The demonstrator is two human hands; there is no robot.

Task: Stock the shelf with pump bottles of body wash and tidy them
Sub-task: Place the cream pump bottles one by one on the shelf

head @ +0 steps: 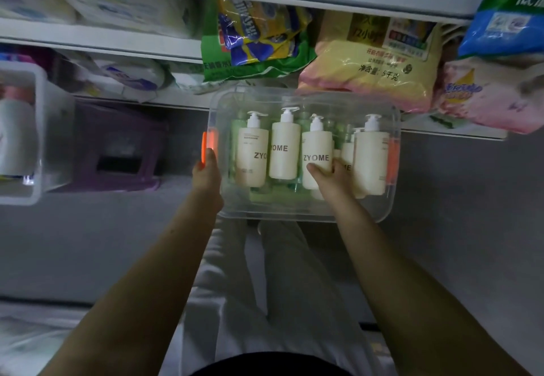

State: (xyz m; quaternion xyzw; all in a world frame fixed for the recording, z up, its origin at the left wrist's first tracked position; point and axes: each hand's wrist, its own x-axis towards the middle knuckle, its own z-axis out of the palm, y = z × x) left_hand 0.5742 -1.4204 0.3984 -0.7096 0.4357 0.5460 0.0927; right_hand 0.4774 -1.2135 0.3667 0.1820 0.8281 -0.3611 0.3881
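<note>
A clear plastic bin (303,213) with orange side handles sits on the floor below the bottom shelf. Several cream pump bottles marked ZYOME stand in it. My right hand (328,179) grips the middle bottle (316,151) low on its body. My left hand (207,173) holds the bin's left rim at the orange handle (209,143). Further bottles stand at the left (252,154), the centre left (285,148) and the right (371,157). Green packs lie under the bottles.
The bottom shelf (182,104) holds a green and yellow bag (256,39), a yellow bag (374,60) and a pink pack (485,92). At left stand a clear bin (44,128) and a purple crate (117,148). My legs are below the bin.
</note>
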